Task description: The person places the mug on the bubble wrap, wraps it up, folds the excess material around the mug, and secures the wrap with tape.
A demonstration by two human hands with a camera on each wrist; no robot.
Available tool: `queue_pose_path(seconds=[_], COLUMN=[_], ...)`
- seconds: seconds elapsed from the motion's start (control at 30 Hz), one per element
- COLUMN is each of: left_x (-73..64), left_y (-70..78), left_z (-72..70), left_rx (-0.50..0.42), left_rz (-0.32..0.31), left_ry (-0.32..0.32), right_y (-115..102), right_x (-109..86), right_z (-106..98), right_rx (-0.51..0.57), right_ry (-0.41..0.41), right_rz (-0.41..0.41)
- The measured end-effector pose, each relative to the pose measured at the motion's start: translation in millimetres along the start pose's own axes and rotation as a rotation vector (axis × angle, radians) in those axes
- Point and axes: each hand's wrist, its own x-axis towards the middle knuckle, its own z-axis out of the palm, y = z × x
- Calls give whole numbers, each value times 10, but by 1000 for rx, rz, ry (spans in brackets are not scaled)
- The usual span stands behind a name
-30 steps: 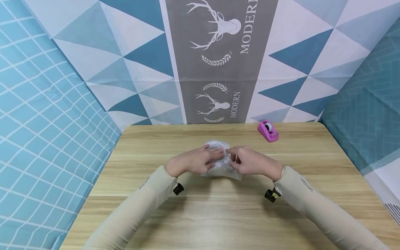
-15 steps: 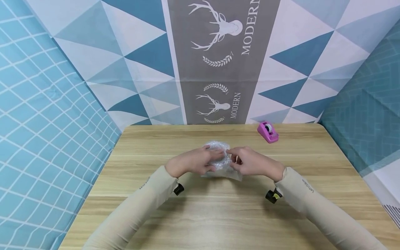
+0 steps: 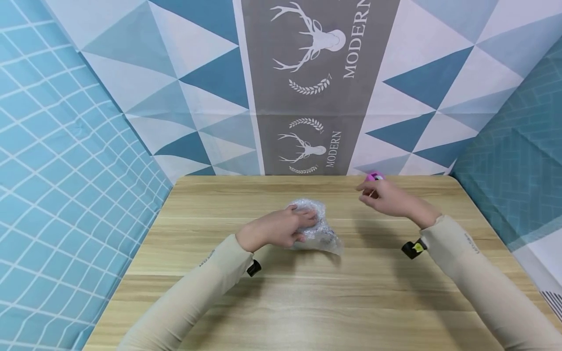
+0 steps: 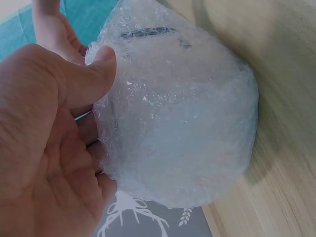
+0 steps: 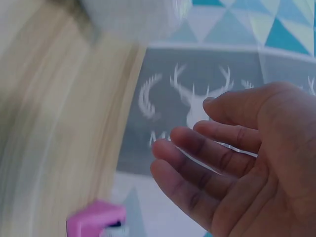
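Head view: your bare forearms come in over a wood-grain worktop (image 3: 298, 302) that ends at a patterned backdrop (image 3: 303, 97). Your left hand (image 3: 281, 228) lies over a bundle (image 3: 323, 230) in clear bubble wrap near the middle of the worktop's far half, and a loose flap of wrap spreads out on the near side. Your right hand (image 3: 386, 197) is well apart from it, in the air just beside a pink dispenser (image 3: 374, 176) at the far edge, covering most of it from sight. The two hands are apart.

Left wrist view: your left hand grips one edge of the bundle, thumb on the face towards the camera, fingers curled behind. The wrap looks crinkled and layered; what it covers is too cloudy to name. Part of your right hand shows beyond.

Right wrist view: your right hand holds nothing, its fingers loosely bent and thumb clear of them. The dispenser sits at the lower left, not touched here; the bundle is a blur at the top.

The step in hand seems to be keeping the wrap closed while fetching tape. The next move probably calls for grasping the dispenser without loosening your left grip.
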Motion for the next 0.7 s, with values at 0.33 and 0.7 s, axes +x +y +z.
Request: queue_pose_path(seconds=[0.33,0.7], left_x=[-3,5], left_y=[22,34], left_z=[11,-6], left_rx=[-15,-27], left_rz=[-8,-34], left_ry=[15,-9], right_y=[345,666], right_x=[-8,39], right_z=[-315,-459], right_rx=[-106,-99], right_ry=[20,-31], right_rz=[139,260])
